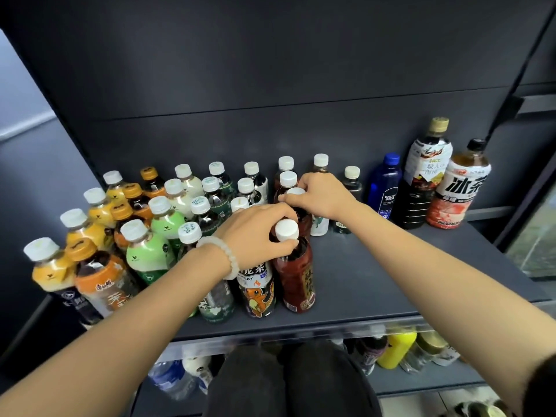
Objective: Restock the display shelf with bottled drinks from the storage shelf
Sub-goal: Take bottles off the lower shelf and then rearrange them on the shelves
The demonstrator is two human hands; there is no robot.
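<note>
On the dark display shelf [376,278] stand rows of small bottled drinks with white and orange caps. My left hand [255,233], a pale bead bracelet on its wrist, grips the neck of a red-labelled tea bottle [296,275] with a white cap at the front of the right-hand row. Behind it, my right hand [319,194] closes its fingers round the white cap of another dark tea bottle [296,192] in the same row. Beside the red bottle stands an oolong tea bottle [257,291] with an orange cartoon figure.
At the shelf's right end stand a blue soda bottle [385,186], a tall coffee bottle [424,176] and an iced tea bottle [457,188]. Orange [102,281] and green [147,254] bottles fill the left. A lower shelf holds a yellow bottle [397,347] and others.
</note>
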